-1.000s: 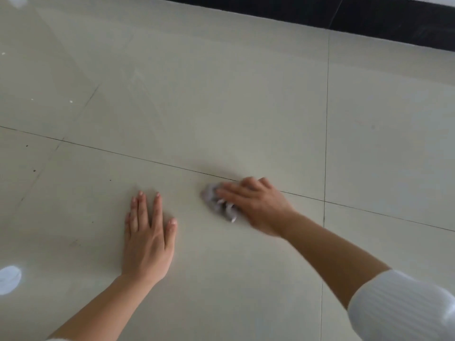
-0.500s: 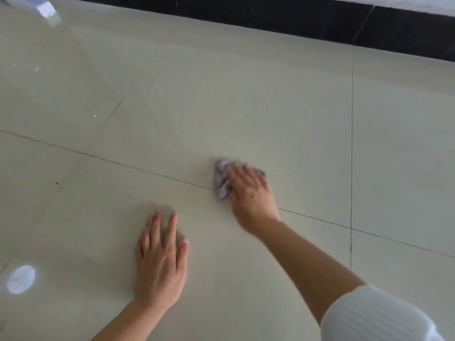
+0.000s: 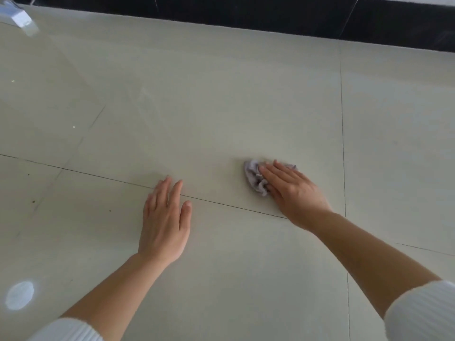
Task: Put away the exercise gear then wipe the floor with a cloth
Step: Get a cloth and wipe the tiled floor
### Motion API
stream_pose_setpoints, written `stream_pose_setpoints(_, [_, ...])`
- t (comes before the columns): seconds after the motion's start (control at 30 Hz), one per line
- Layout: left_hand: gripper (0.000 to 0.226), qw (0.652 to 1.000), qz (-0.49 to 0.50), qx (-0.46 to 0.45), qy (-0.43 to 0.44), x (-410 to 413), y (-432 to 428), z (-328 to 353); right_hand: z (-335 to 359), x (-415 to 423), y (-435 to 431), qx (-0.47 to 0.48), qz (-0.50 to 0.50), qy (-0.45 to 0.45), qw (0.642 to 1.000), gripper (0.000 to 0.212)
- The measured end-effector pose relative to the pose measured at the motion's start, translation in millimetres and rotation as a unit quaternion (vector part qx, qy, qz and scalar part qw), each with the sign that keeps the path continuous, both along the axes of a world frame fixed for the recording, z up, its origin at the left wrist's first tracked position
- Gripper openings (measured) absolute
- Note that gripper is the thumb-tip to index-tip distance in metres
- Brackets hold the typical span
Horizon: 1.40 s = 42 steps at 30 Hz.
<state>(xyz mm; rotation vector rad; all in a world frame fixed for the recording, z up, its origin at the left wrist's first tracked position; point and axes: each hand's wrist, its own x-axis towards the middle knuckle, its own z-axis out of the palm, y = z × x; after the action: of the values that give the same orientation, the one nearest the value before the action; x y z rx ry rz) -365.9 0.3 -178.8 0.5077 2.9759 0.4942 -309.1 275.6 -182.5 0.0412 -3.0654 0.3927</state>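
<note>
A small crumpled grey-lilac cloth (image 3: 254,177) lies on the pale glossy tiled floor (image 3: 221,99), just beyond a dark grout line. My right hand (image 3: 293,193) presses down on the cloth with fingers extended over it; most of the cloth is hidden under the palm. My left hand (image 3: 166,217) rests flat on the floor to the left of the cloth, fingers together, holding nothing. No exercise gear is in view.
A black skirting band (image 3: 270,16) runs along the far edge of the floor. Small dark specks (image 3: 33,201) dot the tile at the left. A bright light reflection (image 3: 19,295) shows at the lower left.
My right hand has slid the cloth away from me and to the right across the grout line. The left hand has stayed planted on the floor while the camera shifted.
</note>
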Motion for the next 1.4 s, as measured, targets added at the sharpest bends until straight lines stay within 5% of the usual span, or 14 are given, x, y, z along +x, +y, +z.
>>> stream_pose_setpoints(0.27, [0.075,0.998,-0.063,-0.011,0.001,-27,67,-8,11,16,97,0.004,-0.318,-0.081,0.945,0.05])
stream_pose_setpoints(0.47, [0.059,0.997,-0.08,-0.017,0.008,-60,118,-11,1,10,119,-0.021,-0.387,-0.066,0.919,0.051])
stream_pose_setpoints(0.87, [0.061,0.998,-0.023,-0.016,0.058,-85,129,-18,-5,-77,148,-0.062,-0.402,-0.045,0.912,0.051])
stream_pose_setpoints(1.0, [0.059,0.998,-0.021,-0.018,0.053,-85,130,-18,-10,-110,84,-0.102,-0.196,0.015,0.975,0.053])
stream_pose_setpoints(1.23, [0.058,0.999,-0.017,-0.023,0.024,-87,131,-10,-4,-87,72,-0.037,0.121,-0.037,0.991,0.047])
stream_pose_setpoints(1.4, [0.057,0.999,-0.013,-0.033,0.014,-87,131,-8,-1,-126,166,-0.044,-0.202,-0.03,0.978,0.047])
